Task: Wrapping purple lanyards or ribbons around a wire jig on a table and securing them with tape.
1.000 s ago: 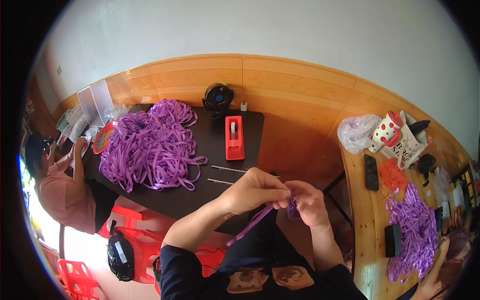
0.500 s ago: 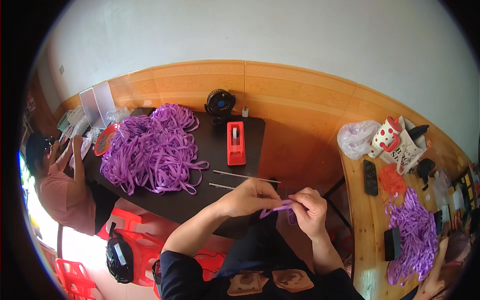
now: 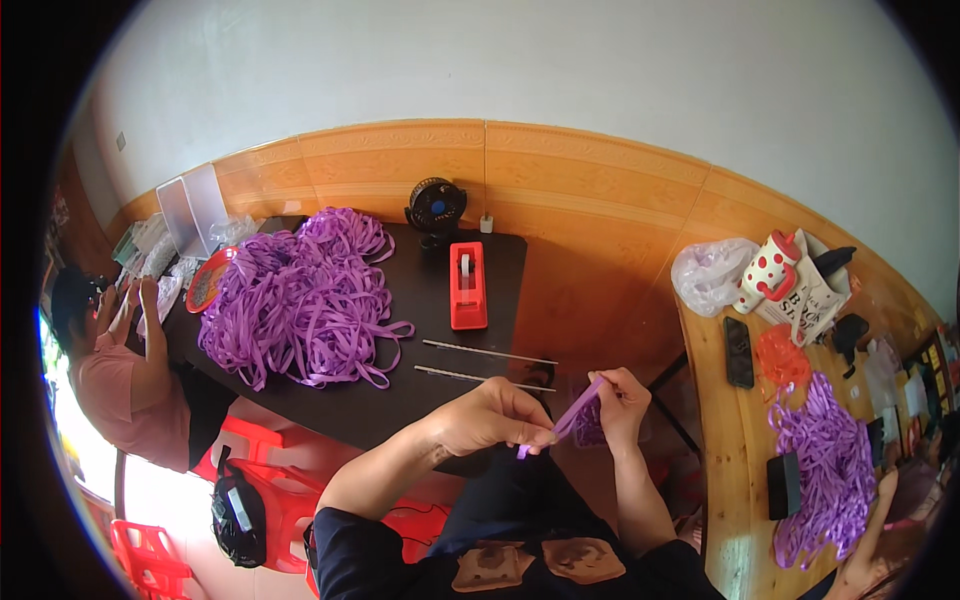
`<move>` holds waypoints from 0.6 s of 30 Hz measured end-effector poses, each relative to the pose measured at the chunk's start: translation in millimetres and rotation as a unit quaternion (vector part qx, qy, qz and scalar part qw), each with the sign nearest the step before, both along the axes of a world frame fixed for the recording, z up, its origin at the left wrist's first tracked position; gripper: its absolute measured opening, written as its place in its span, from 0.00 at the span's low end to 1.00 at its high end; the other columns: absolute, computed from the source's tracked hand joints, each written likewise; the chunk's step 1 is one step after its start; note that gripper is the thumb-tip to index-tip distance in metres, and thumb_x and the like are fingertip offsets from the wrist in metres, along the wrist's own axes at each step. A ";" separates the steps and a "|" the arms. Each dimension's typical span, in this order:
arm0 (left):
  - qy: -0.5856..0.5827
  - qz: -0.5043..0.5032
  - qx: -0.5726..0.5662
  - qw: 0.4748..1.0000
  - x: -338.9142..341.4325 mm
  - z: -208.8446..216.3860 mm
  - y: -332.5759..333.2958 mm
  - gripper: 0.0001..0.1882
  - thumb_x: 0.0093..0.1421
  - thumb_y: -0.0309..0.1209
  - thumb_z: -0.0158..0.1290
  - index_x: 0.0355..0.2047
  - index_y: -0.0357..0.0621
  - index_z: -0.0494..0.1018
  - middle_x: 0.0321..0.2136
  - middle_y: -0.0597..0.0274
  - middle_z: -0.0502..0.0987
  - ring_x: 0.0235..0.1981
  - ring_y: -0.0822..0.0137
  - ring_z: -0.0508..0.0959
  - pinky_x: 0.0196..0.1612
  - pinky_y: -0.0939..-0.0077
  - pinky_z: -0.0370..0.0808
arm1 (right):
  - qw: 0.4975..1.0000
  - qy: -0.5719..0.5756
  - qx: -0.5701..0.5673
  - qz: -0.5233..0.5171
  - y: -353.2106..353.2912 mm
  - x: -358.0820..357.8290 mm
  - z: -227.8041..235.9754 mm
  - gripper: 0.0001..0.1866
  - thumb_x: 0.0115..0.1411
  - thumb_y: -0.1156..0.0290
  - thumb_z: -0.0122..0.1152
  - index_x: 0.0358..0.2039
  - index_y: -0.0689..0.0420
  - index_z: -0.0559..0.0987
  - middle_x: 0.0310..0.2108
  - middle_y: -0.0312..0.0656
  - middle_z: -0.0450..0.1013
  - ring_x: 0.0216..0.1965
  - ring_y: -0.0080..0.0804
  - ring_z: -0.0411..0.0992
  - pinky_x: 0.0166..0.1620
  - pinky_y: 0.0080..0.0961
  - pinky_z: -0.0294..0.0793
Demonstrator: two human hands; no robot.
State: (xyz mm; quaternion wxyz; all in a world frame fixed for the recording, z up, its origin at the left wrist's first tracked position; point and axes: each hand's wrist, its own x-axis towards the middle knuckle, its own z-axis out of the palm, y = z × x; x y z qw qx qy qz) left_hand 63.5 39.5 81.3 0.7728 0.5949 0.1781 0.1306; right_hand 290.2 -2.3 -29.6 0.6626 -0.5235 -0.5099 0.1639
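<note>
Head view: tape dispenser [image 3: 468, 285], 2 rods [image 3: 487, 364] on table [image 3: 400, 400] beyond hands.

Black table [image 3: 430, 385] with purple ribbon heap [image 3: 300, 300], red tape dispenser [image 3: 467, 285], 2 rods [image 3: 480, 378].

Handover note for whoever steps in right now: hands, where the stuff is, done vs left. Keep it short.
Left hand: fingers pinched on the lower end of a purple ribbon strip.
Right hand: pinching the upper end of the same strip, held above the lap, off the table.
Big pile of purple ribbon sits on the black table, with a red tape dispenser and two thin rods near the front edge.
Done: one strip pulled out and held between both hands.
Left: the pile looks largely unworked; I cannot tell how many strips are finished.
</note>
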 end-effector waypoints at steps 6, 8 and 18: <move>0.047 -0.005 -0.013 0.999 -9.4 -16.5 -17.0 0.08 0.56 0.29 0.59 0.31 0.35 0.79 0.21 0.67 0.77 0.24 0.81 0.74 0.27 0.88 0.67 | 0.996 0.053 0.027 -0.068 14.4 18.2 -29.5 0.04 0.54 0.82 0.62 0.25 0.65 0.76 0.20 0.28 0.66 0.23 0.11 0.60 0.27 0.10 0.58; 0.083 -0.024 -0.034 0.996 -12.3 -22.3 -22.0 0.09 0.56 0.28 0.60 0.33 0.34 0.79 0.22 0.66 0.78 0.24 0.80 0.74 0.28 0.88 0.68 | 0.991 0.053 0.058 -0.105 18.7 28.1 -40.5 0.04 0.54 0.82 0.63 0.24 0.65 0.75 0.20 0.29 0.67 0.23 0.11 0.60 0.27 0.10 0.59; -0.023 0.120 -0.016 0.992 -16.1 -0.6 -23.6 0.07 0.58 0.27 0.55 0.34 0.36 0.79 0.23 0.62 0.79 0.24 0.78 0.75 0.24 0.87 0.68 | 0.992 -0.073 -0.034 -0.096 12.5 25.2 -87.5 0.05 0.47 0.81 0.65 0.25 0.63 0.76 0.20 0.40 0.70 0.21 0.25 0.69 0.26 0.20 0.66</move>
